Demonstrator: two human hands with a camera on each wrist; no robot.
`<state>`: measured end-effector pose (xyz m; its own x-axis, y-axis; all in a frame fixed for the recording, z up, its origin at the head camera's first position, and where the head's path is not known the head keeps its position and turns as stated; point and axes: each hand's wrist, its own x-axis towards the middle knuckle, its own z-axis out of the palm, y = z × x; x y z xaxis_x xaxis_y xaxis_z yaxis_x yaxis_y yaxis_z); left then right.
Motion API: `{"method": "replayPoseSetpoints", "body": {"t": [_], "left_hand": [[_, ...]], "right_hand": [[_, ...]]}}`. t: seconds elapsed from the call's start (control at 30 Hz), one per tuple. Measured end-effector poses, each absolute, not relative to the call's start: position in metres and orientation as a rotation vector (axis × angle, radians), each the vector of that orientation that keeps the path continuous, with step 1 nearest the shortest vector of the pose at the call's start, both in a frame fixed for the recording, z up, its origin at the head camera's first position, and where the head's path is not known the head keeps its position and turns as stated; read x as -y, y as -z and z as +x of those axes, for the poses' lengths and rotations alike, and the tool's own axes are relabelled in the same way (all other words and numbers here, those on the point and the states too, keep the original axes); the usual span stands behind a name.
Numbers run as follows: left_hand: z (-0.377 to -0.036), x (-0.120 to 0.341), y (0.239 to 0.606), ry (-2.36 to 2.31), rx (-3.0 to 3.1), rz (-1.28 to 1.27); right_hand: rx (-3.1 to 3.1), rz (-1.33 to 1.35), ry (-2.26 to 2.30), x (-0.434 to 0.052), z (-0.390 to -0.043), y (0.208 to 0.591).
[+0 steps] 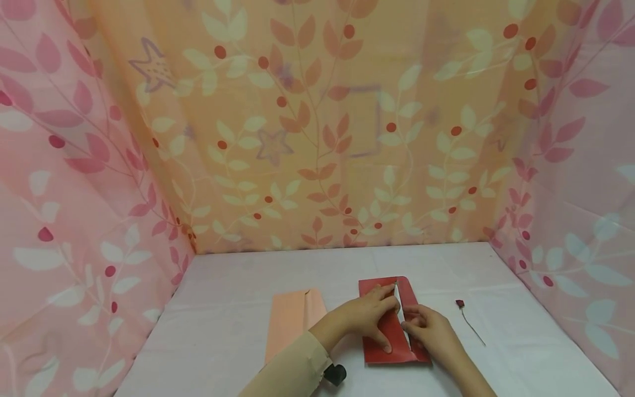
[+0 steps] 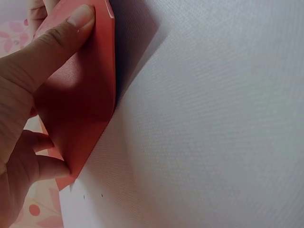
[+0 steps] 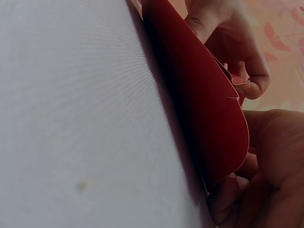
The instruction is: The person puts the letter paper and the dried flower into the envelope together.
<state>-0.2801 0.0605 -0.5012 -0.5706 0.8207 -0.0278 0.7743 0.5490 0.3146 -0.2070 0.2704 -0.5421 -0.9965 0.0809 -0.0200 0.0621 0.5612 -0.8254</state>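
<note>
A red sheet of paper (image 1: pixel 384 357) lies on the white table (image 1: pixel 233 298) in front of me. My left hand (image 1: pixel 369 317) rests flat on its left part, index finger stretched toward the top edge. In the left wrist view the thumb (image 2: pixel 57 38) presses along the red paper (image 2: pixel 80 109). My right hand (image 1: pixel 431 331) pinches the paper's right strip (image 1: pixel 409 295), which is lifted and curled over. The right wrist view shows that red flap (image 3: pixel 199 104) bending up off the table, with the right hand's fingers (image 3: pixel 270 156) behind it.
A folded pale orange paper (image 1: pixel 290 320) lies left of the hands. A small dark red bud on a thin wire stem (image 1: pixel 468 321) lies to the right. Leaf-patterned cloth walls (image 1: pixel 317 138) close in the table on three sides.
</note>
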Motion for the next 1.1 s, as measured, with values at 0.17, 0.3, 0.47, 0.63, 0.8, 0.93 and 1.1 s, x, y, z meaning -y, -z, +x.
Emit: {"method": "replayPoseSetpoints", "body": {"t": [0.17,0.3,0.47,0.63,0.8,0.93,1.1], "left_hand": [[-0.283,-0.057,0.505,-0.395,-2.633,1.347],[-0.286,-0.056,0.505,-0.417,-2.638,1.337],[-0.288,-0.055,0.507,-0.468,-2.621,1.365],[-0.289,-0.056,0.51,-0.474,-2.609,1.395],[-0.287,-0.056,0.508,-0.457,-2.59,1.411],[-0.286,-0.058,0.508,-0.446,-2.58,1.416],[-0.288,-0.057,0.509,-0.45,-2.586,1.383]], "right_hand": [[2.795,0.02,-1.531,-0.272,-0.213,0.538],[2.832,0.189,-1.656,-0.281,-0.221,0.531],[2.867,0.377,-1.78,-0.292,-0.233,0.531],[2.872,0.487,-1.905,-0.296,-0.24,0.534],[2.903,0.47,-1.949,-0.293,-0.242,0.535],[2.919,0.503,-1.986,-0.296,-0.243,0.536],[2.89,0.59,-2.095,-0.3,-0.245,0.539]]}}
